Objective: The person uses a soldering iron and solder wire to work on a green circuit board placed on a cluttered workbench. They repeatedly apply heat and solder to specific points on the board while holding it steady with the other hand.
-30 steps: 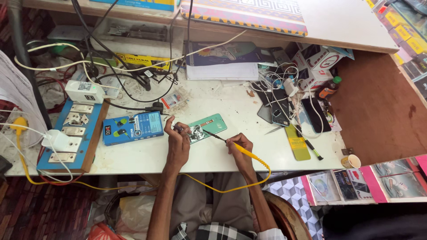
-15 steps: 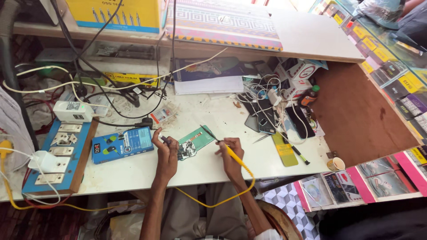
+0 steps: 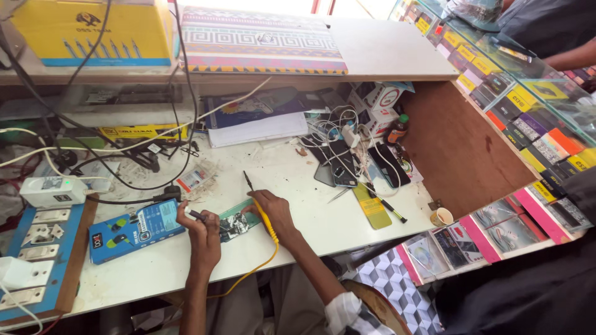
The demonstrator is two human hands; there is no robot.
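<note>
With left hand (image 3: 200, 231) gripping tweezers (image 3: 197, 215) and right hand (image 3: 271, 211) closed around a soldering iron (image 3: 256, 200), a slip could scorch the circuit board (image 3: 234, 222).

White workbench (image 3: 323, 229) strewn with clutter, blue switchboard (image 3: 37, 248) at the left edge, blue device (image 3: 133, 229) beside it, yellow box (image 3: 93, 31) on the shelf above, dark phones (image 3: 347, 164) amid tangled white cables, paper cup (image 3: 441, 216) near the right end
</note>
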